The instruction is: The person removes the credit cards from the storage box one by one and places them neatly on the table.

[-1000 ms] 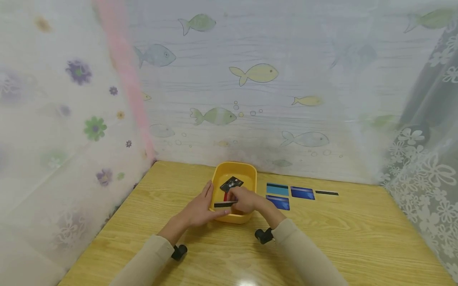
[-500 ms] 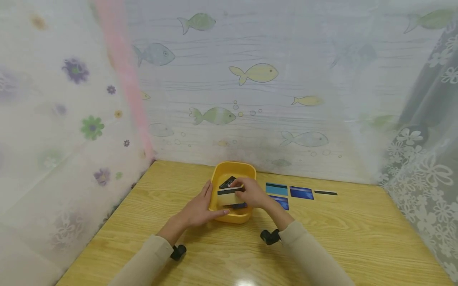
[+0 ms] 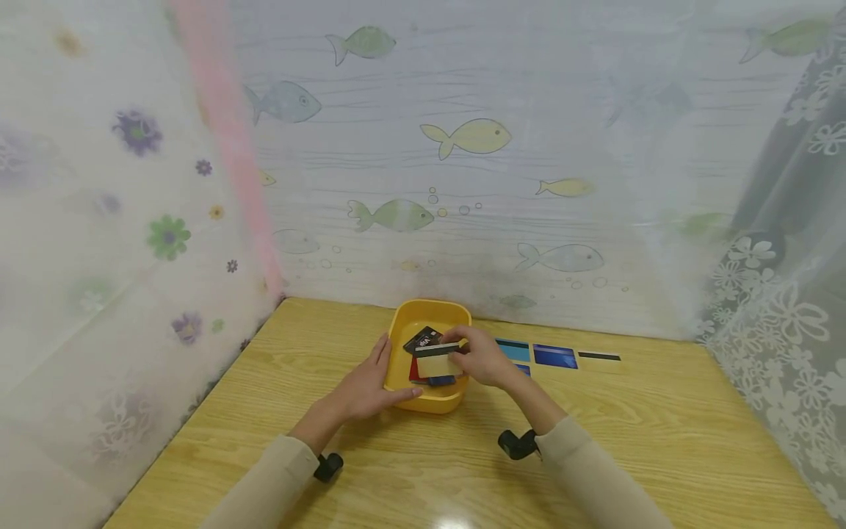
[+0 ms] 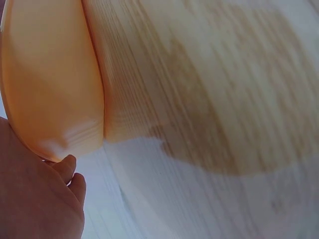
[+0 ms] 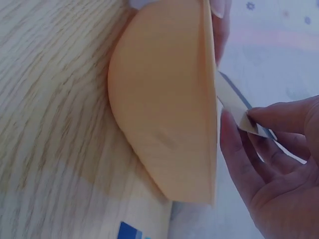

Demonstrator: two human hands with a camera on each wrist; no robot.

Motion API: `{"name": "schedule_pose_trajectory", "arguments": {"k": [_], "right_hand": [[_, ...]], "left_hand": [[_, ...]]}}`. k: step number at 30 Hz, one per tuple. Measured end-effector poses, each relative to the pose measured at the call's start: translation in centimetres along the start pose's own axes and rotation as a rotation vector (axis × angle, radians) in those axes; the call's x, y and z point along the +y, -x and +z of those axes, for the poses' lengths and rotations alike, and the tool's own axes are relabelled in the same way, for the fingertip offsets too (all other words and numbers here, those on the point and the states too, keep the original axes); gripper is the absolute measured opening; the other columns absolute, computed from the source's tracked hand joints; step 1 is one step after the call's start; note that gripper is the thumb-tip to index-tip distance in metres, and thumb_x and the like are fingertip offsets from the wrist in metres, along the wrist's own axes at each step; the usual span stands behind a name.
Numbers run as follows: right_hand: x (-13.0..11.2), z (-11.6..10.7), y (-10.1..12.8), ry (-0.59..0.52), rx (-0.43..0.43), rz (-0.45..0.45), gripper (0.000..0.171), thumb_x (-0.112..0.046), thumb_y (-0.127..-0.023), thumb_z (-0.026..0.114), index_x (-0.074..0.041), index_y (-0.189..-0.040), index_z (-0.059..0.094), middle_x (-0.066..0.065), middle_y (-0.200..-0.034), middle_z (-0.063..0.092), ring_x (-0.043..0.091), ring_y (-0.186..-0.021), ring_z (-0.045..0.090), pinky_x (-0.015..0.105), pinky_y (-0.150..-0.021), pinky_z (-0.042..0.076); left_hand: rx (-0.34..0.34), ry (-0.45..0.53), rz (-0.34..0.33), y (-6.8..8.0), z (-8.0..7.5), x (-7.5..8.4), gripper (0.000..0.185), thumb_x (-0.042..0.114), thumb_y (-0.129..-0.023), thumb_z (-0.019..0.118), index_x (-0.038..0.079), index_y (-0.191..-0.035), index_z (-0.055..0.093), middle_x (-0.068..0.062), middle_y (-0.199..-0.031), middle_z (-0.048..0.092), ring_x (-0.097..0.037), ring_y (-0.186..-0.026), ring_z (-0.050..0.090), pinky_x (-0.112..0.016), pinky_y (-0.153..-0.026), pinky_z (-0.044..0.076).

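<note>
Head view: we note the left hand [image 3: 370, 386] laid straight-fingered against the near-left wall of the yellow plastic tub [image 3: 460, 317] on the wooden worktop [image 3: 661, 441], likely steadying it, while the right hand [image 3: 485, 358] pinches a cream card with a dark stripe [image 3: 438, 361] just above the tub's loose cards. Left wrist view: only fingertips [image 4: 67, 167] meet the tub's wall [image 4: 50, 89]. Right wrist view: fingers [image 5: 239, 149] and thumb grip the card's corner [image 5: 234, 107] beside the rim, probably to hold it level.

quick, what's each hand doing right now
Left hand: open, fingers straight against the side of the yellow tray.
Right hand: pinching a cream card with a dark stripe over the tray.
</note>
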State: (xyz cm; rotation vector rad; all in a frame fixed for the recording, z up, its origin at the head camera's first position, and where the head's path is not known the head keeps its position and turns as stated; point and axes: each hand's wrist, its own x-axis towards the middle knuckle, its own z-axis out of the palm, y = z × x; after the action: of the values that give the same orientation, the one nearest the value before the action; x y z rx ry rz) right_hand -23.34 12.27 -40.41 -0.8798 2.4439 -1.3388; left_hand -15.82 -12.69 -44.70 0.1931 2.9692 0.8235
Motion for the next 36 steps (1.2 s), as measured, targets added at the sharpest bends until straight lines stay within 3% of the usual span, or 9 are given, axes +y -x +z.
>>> {"name": "schedule_pose_trajectory", "arguments": {"k": [3,8,14,18,23,26,36], "right_hand": [[0.2,-0.4,0.5,-0.021,0.01,0.001,0.029,0.005,-0.097,0.061,0.002,-0.125,0.065,0.018,-0.126,0.063,0.025,-0.09,0.067,0.041,-0.069,0.061],[0.8,-1.0,1.3,-0.061,0.043,-0.015,0.03,0.007,-0.097,0.059,0.003,-0.126,0.064,0.02,-0.123,0.063,0.033,-0.091,0.069,0.052,-0.072,0.06],[1.9,-1.6,2.0,-0.009,0.098,-0.032,0.031,0.005,-0.098,0.059,-0.001,-0.128,0.065,0.021,-0.121,0.062,0.032,-0.086,0.068,0.047,-0.064,0.059],[2.2,-2.1,2.5,0.015,0.138,-0.041,0.032,0.003,-0.098,0.059,-0.001,-0.13,0.065,0.022,-0.126,0.062,0.031,-0.093,0.068,0.043,-0.067,0.06],[2.4,-2.7,3.1,-0.033,0.147,0.003,0.036,0.001,-0.098,0.06,-0.002,-0.133,0.063,0.022,-0.134,0.061,0.036,-0.105,0.066,0.045,-0.074,0.062],[2.7,-3.2,3.5,-0.073,0.144,0.033,0.037,0.0,-0.097,0.06,0.0,-0.135,0.062,0.023,-0.133,0.06,0.036,-0.105,0.066,0.049,-0.077,0.061],[3.4,-4.9,4.9,-0.108,0.16,0.062,0.04,-0.001,-0.098,0.062,0.002,-0.138,0.059,0.025,-0.137,0.057,0.035,-0.106,0.066,0.043,-0.077,0.062]], "left_hand": [[0.0,-0.001,-0.001,0.0,0.0,0.0,0.125,0.082,-0.083,0.059,0.008,-0.165,0.002,-0.01,-0.173,0.001,-0.038,-0.149,0.033,-0.053,-0.116,0.036],[0.002,0.005,0.0,0.0,0.1,0.0,0.123,0.079,-0.084,0.062,0.007,-0.165,0.004,-0.01,-0.173,0.002,-0.038,-0.15,0.032,-0.052,-0.117,0.035],[-0.001,-0.005,-0.003,-0.2,0.2,-0.2,0.127,0.083,-0.081,0.06,0.007,-0.165,0.004,-0.01,-0.173,0.001,-0.037,-0.15,0.031,-0.051,-0.118,0.034],[0.002,-0.012,-0.003,-0.5,0.2,-0.3,0.128,0.086,-0.08,0.058,0.008,-0.165,0.002,-0.01,-0.173,0.001,-0.037,-0.15,0.032,-0.051,-0.118,0.034],[0.001,-0.011,-0.003,-0.5,0.1,-0.4,0.128,0.086,-0.08,0.058,0.009,-0.165,0.001,-0.009,-0.173,-0.001,-0.037,-0.15,0.031,-0.051,-0.118,0.034],[-0.004,-0.012,-0.002,-0.5,0.1,-0.4,0.128,0.086,-0.08,0.057,0.008,-0.165,0.002,-0.008,-0.173,-0.001,-0.037,-0.151,0.031,-0.051,-0.118,0.033],[-0.005,-0.008,0.002,-0.5,-0.1,-0.2,0.127,0.084,-0.081,0.059,0.007,-0.165,0.003,-0.011,-0.173,0.001,-0.038,-0.15,0.032,-0.052,-0.118,0.034]]}}
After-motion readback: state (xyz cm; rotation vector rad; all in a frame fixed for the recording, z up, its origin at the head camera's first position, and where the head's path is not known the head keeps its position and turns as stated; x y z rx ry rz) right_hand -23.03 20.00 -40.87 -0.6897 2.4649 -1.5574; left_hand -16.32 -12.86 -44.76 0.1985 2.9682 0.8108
